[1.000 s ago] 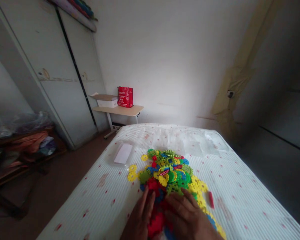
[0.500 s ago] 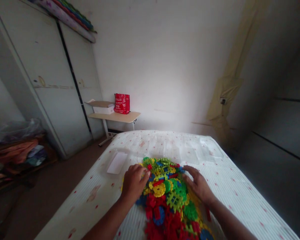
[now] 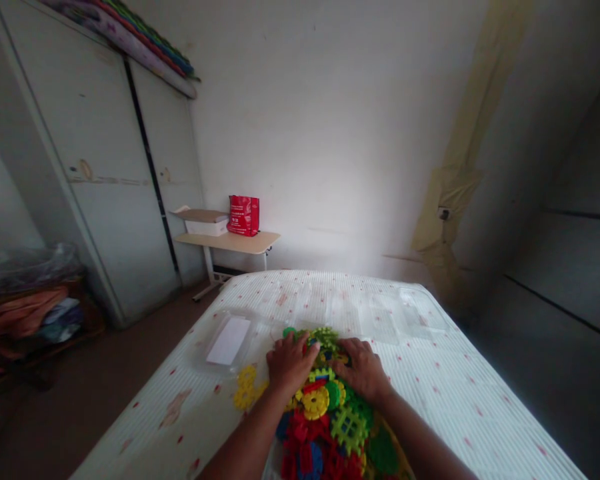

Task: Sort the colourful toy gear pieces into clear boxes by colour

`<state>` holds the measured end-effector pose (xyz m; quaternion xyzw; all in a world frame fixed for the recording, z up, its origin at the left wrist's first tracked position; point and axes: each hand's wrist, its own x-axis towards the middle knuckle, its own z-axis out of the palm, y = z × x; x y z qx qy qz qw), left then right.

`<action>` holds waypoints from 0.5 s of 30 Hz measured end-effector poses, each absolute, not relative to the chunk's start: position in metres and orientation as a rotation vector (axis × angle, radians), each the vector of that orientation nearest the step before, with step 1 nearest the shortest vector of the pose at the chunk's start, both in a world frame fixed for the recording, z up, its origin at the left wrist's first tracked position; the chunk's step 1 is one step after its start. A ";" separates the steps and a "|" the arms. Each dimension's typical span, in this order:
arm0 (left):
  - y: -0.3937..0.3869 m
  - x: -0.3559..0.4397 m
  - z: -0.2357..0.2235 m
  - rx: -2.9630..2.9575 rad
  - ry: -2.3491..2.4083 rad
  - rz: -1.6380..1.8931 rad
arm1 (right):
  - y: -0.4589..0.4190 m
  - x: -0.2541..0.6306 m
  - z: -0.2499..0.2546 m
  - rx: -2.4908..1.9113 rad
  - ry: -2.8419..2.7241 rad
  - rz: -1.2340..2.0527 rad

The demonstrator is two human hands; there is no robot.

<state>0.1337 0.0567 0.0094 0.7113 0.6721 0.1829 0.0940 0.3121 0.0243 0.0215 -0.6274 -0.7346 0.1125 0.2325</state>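
Observation:
A heap of plastic interlocking building pieces (image 3: pixel 325 427) lies before me on the table, in red, green, yellow and blue. My left hand (image 3: pixel 291 367) rests on its left upper side with fingers spread over the pieces. On the opposite side, my right hand (image 3: pixel 363 370) lies on the heap, fingers reaching inward; its fingertips are partly lost among the pieces. Between and below the hands show a round yellow piece (image 3: pixel 315 403) and a green lattice piece (image 3: pixel 349 430). A few yellow pieces (image 3: pixel 245 390) lie apart, left of my left forearm.
A clear plastic container with a white card (image 3: pixel 229 340) sits at the left on the striped tablecloth (image 3: pixel 165 400). Several clear containers (image 3: pixel 380 313) line the far side. Behind stands a small table (image 3: pixel 240 241) with a red bag (image 3: pixel 244 215) and a white box (image 3: pixel 207 225).
Both hands have come closer together over the heap, the right one moving left onto the pieces. The yellow pieces at the left are now uncovered. The view has tilted slightly up.

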 end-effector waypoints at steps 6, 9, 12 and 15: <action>0.053 0.138 0.006 1.865 1.456 0.986 | 0.012 0.307 0.023 -1.479 -1.818 0.655; 0.045 0.140 0.012 1.662 1.210 1.104 | 0.003 0.304 0.032 -1.270 -1.795 0.790; 0.034 0.139 0.016 1.518 1.092 1.112 | -0.009 0.302 0.047 -1.119 -1.841 0.804; 0.027 0.131 0.011 1.338 1.061 1.150 | -0.024 0.302 0.062 -1.038 -1.939 0.741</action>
